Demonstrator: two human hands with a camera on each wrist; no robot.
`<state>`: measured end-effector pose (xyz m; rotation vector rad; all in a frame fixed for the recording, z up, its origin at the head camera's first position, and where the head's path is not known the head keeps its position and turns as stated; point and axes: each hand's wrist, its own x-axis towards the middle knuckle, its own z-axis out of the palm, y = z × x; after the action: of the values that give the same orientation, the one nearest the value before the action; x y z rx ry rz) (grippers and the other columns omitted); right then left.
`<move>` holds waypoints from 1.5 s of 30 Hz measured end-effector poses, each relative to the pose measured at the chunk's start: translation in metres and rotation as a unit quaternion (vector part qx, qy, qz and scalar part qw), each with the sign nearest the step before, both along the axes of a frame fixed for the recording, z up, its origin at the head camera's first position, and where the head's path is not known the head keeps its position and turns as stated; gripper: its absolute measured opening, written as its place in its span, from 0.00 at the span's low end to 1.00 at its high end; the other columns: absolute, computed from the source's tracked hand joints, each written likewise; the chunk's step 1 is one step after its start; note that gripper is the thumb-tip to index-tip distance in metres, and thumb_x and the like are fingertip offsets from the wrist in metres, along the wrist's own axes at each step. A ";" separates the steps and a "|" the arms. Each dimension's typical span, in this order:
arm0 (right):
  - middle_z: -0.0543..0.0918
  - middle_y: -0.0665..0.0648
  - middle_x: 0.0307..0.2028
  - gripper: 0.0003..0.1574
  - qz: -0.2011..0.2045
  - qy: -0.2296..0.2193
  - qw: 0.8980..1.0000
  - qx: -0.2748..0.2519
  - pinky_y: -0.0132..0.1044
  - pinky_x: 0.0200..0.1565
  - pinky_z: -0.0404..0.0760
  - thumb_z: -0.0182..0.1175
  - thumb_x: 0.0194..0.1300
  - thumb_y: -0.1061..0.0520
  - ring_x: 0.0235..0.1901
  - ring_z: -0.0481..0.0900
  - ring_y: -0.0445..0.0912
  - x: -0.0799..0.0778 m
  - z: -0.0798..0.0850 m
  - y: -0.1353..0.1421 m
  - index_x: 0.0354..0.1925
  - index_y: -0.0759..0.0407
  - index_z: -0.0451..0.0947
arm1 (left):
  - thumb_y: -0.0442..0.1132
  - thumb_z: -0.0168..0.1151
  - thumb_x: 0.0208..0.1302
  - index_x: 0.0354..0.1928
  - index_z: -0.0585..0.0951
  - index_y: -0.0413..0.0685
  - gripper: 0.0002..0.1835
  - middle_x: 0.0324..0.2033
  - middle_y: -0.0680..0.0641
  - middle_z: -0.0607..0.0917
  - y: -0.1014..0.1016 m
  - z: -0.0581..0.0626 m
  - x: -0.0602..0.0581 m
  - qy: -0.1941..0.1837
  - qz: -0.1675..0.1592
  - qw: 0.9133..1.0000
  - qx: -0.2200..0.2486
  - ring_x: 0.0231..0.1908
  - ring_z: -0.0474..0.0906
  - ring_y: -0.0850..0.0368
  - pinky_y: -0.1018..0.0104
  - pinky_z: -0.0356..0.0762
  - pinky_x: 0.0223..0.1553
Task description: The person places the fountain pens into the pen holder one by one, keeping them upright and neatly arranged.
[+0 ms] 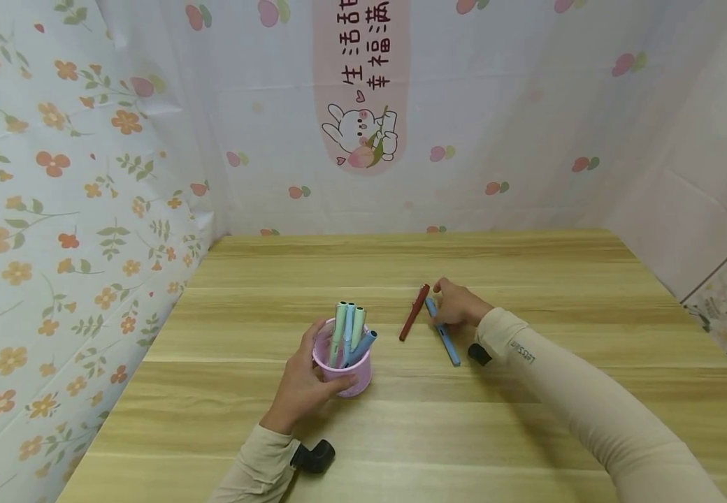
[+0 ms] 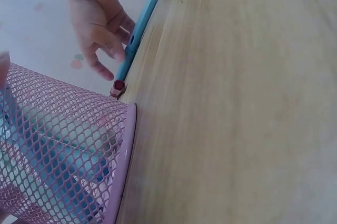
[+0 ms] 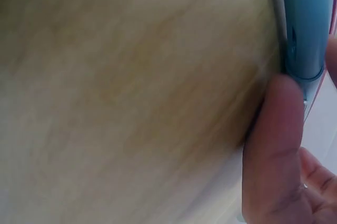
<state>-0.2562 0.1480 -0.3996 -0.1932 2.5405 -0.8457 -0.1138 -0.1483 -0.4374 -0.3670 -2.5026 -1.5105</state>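
My left hand [image 1: 302,388] grips a pink mesh pen cup [image 1: 360,385] from its left side, thumb across the front. Two pale green pens [image 1: 339,328] and two blue ones stand in the cup, one of the blue pens [image 1: 363,347] leaning right. Further right, a blue pen [image 1: 448,346] lies on the table, and my right hand [image 1: 459,307] pinches it near its far end. In the right wrist view the thumb [image 3: 276,155] presses one side of that pen [image 3: 308,18], with a fingertip at the other. Just left of it lies a dark red pen [image 1: 414,314].
The wooden table [image 1: 263,279] runs back to a white printed curtain [image 1: 495,126]. A flowered cloth [image 1: 74,230] hangs along the left side. Black wrist-camera mounts show by the left wrist [image 1: 314,457] and the right wrist [image 1: 479,354].
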 end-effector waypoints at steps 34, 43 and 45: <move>0.71 0.60 0.35 0.43 -0.052 -0.092 0.966 -0.234 0.41 0.34 0.81 0.53 0.62 0.72 0.28 0.73 0.47 -0.002 0.008 0.010 0.72 0.60 0.51 | 0.40 0.82 0.40 0.70 0.59 0.44 0.55 0.56 0.36 0.77 0.002 0.004 0.001 -0.006 -0.002 1.000 0.006 0.54 0.75 0.40 0.43 0.72 0.53; 0.66 0.72 0.55 0.45 -0.034 -0.110 0.949 -0.294 0.43 0.36 0.80 0.52 0.64 0.73 0.31 0.73 0.48 0.003 0.013 0.009 0.73 0.62 0.46 | 0.41 0.82 0.40 0.71 0.59 0.45 0.55 0.56 0.36 0.76 0.001 0.003 0.001 -0.006 -0.002 1.000 0.006 0.54 0.74 0.40 0.43 0.72 0.53; 0.64 0.73 0.59 0.44 -0.031 -0.110 0.948 -0.297 0.46 0.40 0.80 0.52 0.64 0.73 0.33 0.74 0.48 0.004 0.012 0.007 0.73 0.62 0.46 | 0.41 0.82 0.40 0.70 0.60 0.44 0.55 0.56 0.36 0.77 0.000 0.002 0.003 -0.005 -0.002 1.000 0.007 0.54 0.74 0.40 0.43 0.72 0.53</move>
<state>-0.2521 0.1553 -0.3878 -0.1921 2.0313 -1.5487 -0.1108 -0.1479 -0.4353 -0.3629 -2.5005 -1.5338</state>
